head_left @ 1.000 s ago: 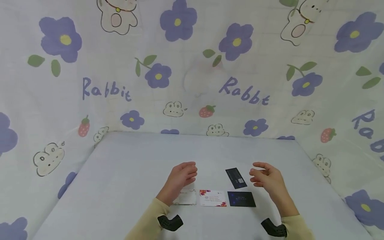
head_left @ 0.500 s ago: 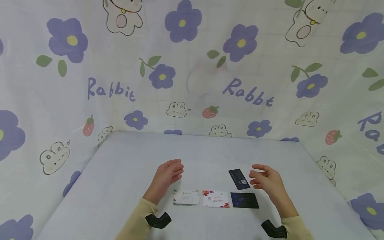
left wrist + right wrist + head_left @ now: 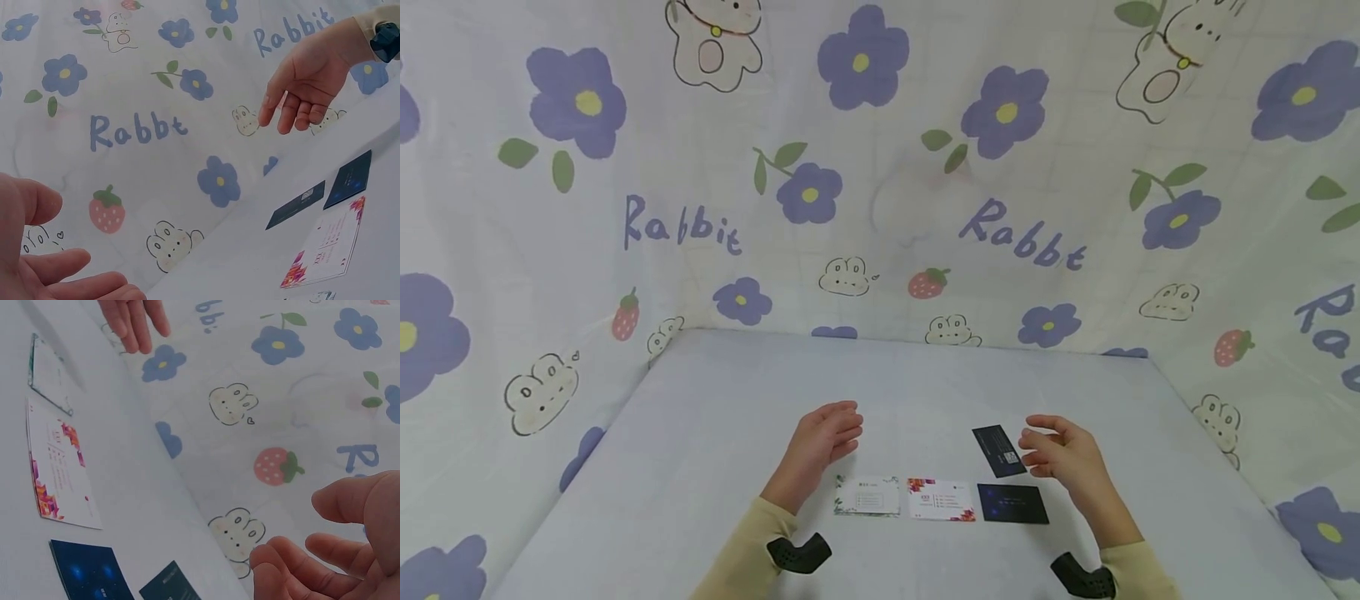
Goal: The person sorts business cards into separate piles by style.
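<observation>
Three business cards, or small stacks of them, lie in a row: a white one with green leaves [image 3: 867,496], a white one with red and orange flowers [image 3: 942,500] and a dark blue one [image 3: 1012,504]. Behind the blue one, a dark business card with a QR code [image 3: 997,450] lies slanted. My left hand [image 3: 816,450] hovers behind and left of the leafy card, fingers relaxed, holding nothing. My right hand [image 3: 1067,458] is raised just right of the QR card, its fingers loosely bent with nothing between them; both wrist views show the hands off the table.
A white-covered table [image 3: 737,392] extends around the cards. Behind it and along both sides hangs a white cloth [image 3: 880,125] printed with purple flowers, rabbits and strawberries. Each wrist wears a black device [image 3: 800,553].
My left hand has moved left, off the leafy card, which now shows whole. The right hand has hardly moved. The head view has shifted slightly; the cards lie as before.
</observation>
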The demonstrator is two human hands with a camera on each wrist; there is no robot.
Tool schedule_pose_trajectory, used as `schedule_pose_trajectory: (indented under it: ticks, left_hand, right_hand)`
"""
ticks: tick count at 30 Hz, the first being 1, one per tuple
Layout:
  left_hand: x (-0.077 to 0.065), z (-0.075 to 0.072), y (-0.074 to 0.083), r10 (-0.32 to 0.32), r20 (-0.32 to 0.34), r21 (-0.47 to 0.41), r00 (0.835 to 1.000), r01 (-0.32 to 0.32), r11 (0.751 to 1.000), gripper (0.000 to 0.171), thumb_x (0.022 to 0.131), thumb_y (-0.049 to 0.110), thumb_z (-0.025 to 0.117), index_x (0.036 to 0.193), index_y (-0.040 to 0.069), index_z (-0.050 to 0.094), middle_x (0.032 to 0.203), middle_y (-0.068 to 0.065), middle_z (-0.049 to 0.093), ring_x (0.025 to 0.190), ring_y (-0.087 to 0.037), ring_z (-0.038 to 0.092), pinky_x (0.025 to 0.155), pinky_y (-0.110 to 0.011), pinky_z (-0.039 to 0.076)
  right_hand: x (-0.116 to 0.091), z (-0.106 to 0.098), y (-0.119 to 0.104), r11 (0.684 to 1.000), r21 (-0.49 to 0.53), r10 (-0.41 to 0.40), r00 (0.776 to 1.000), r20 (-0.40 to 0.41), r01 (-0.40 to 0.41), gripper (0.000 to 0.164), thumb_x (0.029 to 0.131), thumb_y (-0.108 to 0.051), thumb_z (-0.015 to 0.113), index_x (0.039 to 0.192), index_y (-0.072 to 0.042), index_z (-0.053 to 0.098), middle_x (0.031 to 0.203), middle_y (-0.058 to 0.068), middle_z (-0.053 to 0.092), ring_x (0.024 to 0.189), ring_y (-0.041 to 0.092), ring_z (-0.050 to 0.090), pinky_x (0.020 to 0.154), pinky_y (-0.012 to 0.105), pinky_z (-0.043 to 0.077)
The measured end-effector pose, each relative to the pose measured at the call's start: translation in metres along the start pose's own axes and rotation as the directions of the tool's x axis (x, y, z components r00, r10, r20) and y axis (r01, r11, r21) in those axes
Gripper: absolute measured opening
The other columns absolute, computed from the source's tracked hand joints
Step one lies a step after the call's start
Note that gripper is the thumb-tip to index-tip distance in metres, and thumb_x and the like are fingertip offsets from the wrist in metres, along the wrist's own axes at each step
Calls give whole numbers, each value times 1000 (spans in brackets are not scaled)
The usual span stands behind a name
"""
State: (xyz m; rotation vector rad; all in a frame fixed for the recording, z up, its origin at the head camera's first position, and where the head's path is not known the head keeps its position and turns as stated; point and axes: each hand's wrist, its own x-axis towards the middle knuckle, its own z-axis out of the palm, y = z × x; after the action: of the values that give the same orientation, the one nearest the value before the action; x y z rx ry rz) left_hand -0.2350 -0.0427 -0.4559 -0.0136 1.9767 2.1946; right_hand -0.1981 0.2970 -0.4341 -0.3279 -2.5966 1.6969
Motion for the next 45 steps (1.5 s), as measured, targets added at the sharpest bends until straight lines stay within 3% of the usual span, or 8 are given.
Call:
schedule_pose_trajectory:
  ticks: [7, 11, 16, 26, 32, 37, 42, 45]
  left_hand:
    - [19, 20, -9, -17, 52, 36, 999, 16, 999, 47, 104, 25, 54, 144, 0, 53, 142, -23, 60, 133, -38, 58, 105, -39, 54]
    - [33, 38, -16, -31, 77, 65, 997, 26, 998, 46, 104, 27, 55, 142, 1, 55, 141, -22, 60, 131, -38, 59, 106, -42, 53]
    - [52, 65, -26, -64, 112, 116, 992, 51, 992, 45, 102, 27, 59, 139, 2, 58, 139, -20, 62, 126, -35, 62, 105, -45, 53]
    - [89, 113, -38, -49, 160, 257, 986, 6, 966, 43, 99, 36, 64, 132, 8, 64, 128, -11, 68, 116, -27, 65, 99, -42, 57]
    - [101, 131, -39, -11, 185, 315, 983, -48, 948, 43, 99, 36, 63, 133, 9, 64, 131, -10, 68, 117, -26, 65, 96, -39, 58]
    - [109, 146, -43, 9, 221, 391, 975, -97, 915, 47, 99, 35, 62, 138, 10, 61, 134, -11, 67, 117, -25, 65, 95, -39, 57]
    - [105, 159, -43, -31, 284, 459, 958, -108, 882, 55, 98, 38, 63, 146, 13, 54, 145, -14, 60, 128, -29, 60, 102, -46, 53]
    - [103, 165, -44, -66, 341, 462, 938, -106, 881, 61, 99, 39, 61, 151, 12, 48, 153, -18, 51, 134, -33, 57, 107, -50, 50]
  right_hand:
    - [2, -5, 9, 998, 54, 27, 1000, 4, -27, 49, 102, -18, 61, 142, 5, 46, 104, 13, 74, 74, 13, 71, 67, 23, 59]
    - [4, -6, 18, 991, 125, 50, 999, 16, -52, 51, 101, -15, 61, 143, 7, 44, 102, 7, 73, 74, 12, 72, 67, 22, 60]
    - [4, -5, 28, 971, 222, 82, 996, 46, -91, 57, 102, -14, 60, 148, 8, 35, 114, 10, 68, 80, 13, 74, 72, 23, 61]
    - [0, -2, 38, 933, 329, 135, 989, 56, -145, 62, 103, -13, 58, 152, 7, 26, 123, 18, 65, 88, 12, 74, 79, 24, 60]
    - [-2, -1, 42, 920, 352, 160, 985, 64, -172, 62, 103, -13, 56, 152, 8, 25, 113, 9, 70, 85, 10, 73, 76, 23, 60]
    - [-3, 4, 45, 912, 367, 165, 983, 81, -183, 62, 105, -18, 53, 152, 9, 22, 122, 21, 66, 86, 11, 74, 78, 24, 61]
    - [-5, 7, 47, 905, 378, 177, 980, 86, -196, 67, 106, -21, 53, 154, 10, 18, 127, 26, 62, 89, 13, 74, 79, 25, 61]
    - [-5, 7, 48, 895, 396, 191, 978, 81, -207, 68, 106, -22, 53, 155, 9, 17, 122, 22, 63, 88, 14, 74, 79, 26, 61]
